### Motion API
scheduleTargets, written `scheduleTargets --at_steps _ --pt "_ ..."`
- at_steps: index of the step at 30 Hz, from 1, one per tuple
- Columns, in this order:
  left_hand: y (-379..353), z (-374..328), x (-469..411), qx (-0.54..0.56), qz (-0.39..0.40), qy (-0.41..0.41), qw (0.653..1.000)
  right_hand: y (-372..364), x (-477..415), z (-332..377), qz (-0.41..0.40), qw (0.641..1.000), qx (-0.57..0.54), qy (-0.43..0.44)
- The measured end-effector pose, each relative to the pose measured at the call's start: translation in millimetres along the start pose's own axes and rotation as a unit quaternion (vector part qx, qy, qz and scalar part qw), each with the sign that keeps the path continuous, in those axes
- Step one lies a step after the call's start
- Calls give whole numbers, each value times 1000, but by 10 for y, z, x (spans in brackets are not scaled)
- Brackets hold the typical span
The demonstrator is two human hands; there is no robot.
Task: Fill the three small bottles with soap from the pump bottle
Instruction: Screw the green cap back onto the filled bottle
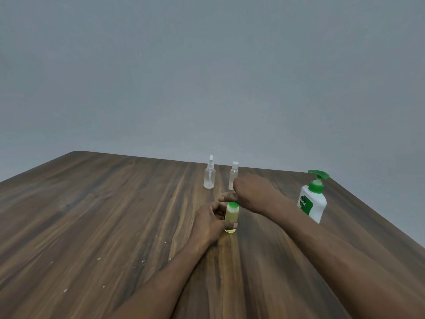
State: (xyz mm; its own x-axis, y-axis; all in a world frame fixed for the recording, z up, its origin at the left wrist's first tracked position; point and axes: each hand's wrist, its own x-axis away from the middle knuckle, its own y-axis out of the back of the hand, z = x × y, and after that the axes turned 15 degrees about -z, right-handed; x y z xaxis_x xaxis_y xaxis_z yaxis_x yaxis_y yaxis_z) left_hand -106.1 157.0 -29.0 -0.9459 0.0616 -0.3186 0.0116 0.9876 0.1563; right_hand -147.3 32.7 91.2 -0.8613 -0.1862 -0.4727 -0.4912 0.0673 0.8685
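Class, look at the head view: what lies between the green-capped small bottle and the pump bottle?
In the head view, only the person's right forearm crosses the table between the green-capped bottle and the pump bottle.

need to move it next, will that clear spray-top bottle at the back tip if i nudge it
Probably yes: the spray-top bottle looks nearly empty, so likely light, and it stands tall on a narrow base. Its smooth clear plastic may be a bit slippery.

A person's left hand [208, 223] and right hand [250, 192] are pictured bare, with the left forearm [161, 279] and right forearm [333, 256] seen uncovered to the frame's lower edge.
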Motion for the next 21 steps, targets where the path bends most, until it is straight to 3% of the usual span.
scheduleTargets --at_steps 4,9,14,21 --pt "-8 -1 -5 3 1 14 1000 52 29 -29 68 993 -81 54" --pt "-7 13 -7 8 5 1 1000 -50 57 25 24 999 -9 -29" --pt "-14 22 -24 -4 0 4 1000 -26 67 -31 53 996 -72 15" --pt "-29 27 -18 6 -3 11 1000 -93 11 14 45 998 -45 -19"
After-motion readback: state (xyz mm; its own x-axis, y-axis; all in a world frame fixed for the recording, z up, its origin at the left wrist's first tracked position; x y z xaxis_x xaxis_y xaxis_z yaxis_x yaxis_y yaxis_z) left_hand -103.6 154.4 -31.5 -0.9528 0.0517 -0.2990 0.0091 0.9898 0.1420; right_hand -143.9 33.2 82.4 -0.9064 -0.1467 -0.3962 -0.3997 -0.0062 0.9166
